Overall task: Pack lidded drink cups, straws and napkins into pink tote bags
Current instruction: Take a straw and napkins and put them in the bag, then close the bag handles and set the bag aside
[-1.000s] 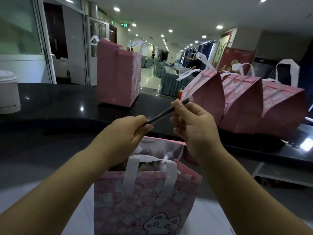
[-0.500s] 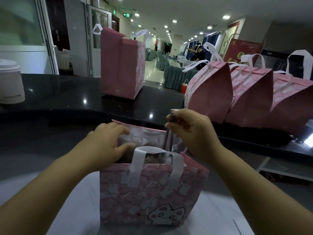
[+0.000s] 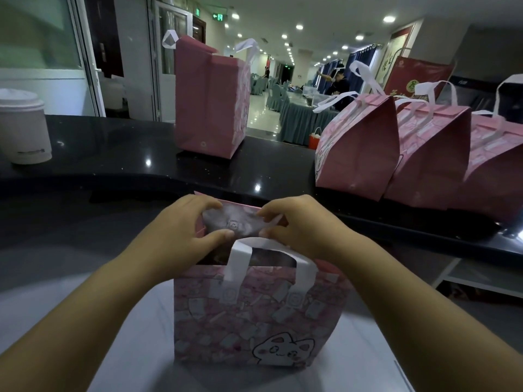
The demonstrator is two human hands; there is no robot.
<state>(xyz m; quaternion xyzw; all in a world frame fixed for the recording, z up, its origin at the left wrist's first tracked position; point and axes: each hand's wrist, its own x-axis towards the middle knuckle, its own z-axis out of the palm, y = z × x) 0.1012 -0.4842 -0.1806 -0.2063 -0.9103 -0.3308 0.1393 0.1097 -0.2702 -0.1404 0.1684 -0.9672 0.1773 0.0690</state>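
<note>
A pink tote bag with a cat print and white handles stands open on the pale surface in front of me. My left hand and my right hand both pinch the far rim of that bag at its top, fingers over the edge and thumbs inside. The bag's contents are dark and mostly hidden; the straw is out of sight. A white lidded drink cup stands on the black counter at the far left.
An upright pink tote stands on the black counter behind. Three folded-top pink totes lean in a row at the right. Beyond lies a hall with draped tables and a person far off.
The dark straw I held up between both hands went down into the bag and is gone from view. Both hands then came onto the bag's far rim.
</note>
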